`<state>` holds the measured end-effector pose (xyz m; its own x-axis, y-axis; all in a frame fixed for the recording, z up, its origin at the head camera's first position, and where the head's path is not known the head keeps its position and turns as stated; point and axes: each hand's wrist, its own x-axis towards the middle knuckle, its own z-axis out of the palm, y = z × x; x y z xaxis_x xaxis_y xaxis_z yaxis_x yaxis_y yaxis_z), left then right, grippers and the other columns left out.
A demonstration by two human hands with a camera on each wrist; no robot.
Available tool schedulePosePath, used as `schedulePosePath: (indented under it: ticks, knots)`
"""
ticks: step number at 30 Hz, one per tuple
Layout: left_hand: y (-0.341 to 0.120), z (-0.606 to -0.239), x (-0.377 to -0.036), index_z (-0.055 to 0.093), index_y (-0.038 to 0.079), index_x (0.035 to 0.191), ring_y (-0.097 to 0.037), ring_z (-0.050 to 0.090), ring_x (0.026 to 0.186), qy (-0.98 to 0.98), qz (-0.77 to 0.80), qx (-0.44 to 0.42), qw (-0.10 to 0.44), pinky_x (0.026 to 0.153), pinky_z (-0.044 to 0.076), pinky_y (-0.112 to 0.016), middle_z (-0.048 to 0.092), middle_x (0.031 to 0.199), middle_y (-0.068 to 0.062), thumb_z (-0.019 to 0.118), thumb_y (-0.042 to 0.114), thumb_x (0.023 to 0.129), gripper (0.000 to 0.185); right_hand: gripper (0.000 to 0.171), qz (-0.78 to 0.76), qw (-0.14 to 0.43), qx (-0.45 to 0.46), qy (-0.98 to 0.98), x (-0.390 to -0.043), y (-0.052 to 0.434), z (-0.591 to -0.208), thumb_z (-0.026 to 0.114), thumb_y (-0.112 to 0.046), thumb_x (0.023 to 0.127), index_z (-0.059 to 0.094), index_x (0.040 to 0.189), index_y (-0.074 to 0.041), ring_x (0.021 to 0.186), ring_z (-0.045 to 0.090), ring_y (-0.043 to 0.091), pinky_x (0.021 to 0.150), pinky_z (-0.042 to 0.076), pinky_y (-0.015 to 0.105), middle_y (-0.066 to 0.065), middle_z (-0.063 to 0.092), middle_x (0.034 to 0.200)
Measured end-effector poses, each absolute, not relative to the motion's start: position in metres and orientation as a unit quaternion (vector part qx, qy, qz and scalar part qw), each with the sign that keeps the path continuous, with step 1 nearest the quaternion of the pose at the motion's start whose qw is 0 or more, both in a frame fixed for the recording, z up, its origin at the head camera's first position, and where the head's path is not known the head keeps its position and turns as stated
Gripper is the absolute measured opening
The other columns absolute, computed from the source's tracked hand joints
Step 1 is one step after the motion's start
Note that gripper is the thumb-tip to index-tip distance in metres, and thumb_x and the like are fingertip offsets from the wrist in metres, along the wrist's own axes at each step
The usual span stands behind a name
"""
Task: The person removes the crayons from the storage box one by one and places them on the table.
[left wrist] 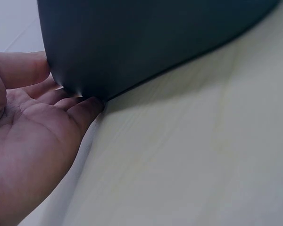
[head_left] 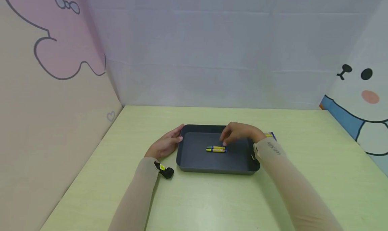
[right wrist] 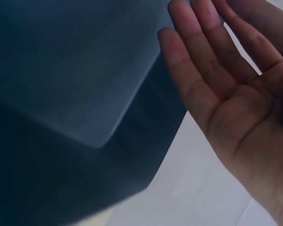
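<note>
A dark grey rectangular tray [head_left: 197, 163] lies on the table. My left hand [head_left: 165, 145] holds its far left corner, thumb at the rim. In the left wrist view, the thumb [left wrist: 26, 68] and fingertips touch the tray's outer side [left wrist: 132, 42]. Two yellow-wrapped crayons [head_left: 216, 150] with blue bands lie side by side near the tray's middle, one tip green and the other yellow-green. Over the tray, my right hand [head_left: 240, 131] has its fingertips right at the crayons' right end. The right wrist view shows that hand's fingers [right wrist: 186, 63] loosely extended with nothing in them.
More yellow and blue crayons [head_left: 269, 135] lie right of the tray, partly hidden behind the right wrist. A black wrist camera [head_left: 166, 172] sits on the left sleeve. A white wall [head_left: 212, 55] borders the table's far edge, with cartoon-printed panels at both sides.
</note>
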<state>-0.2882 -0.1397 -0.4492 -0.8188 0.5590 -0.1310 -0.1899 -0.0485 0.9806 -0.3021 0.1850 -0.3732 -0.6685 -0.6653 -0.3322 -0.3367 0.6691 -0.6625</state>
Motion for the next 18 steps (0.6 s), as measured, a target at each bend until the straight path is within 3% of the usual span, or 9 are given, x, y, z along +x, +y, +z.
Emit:
schedulePosePath:
  ticks: [18]
  knots:
    - [-0.141,-0.450,-0.289,0.002,0.015,0.156,-0.018,-0.014,0.149,0.633,0.713,0.140,0.267,0.121,-0.002,-0.040,-0.011,0.162,0.000,0.036,-0.003,0.100,0.068,0.020,-0.230,0.276,-0.265,0.895,-0.296,0.171,-0.384,0.073,-0.011,0.084,0.072,0.104,-0.007,0.081,0.064,0.011,0.074,0.054,0.029,0.005,0.070,0.096]
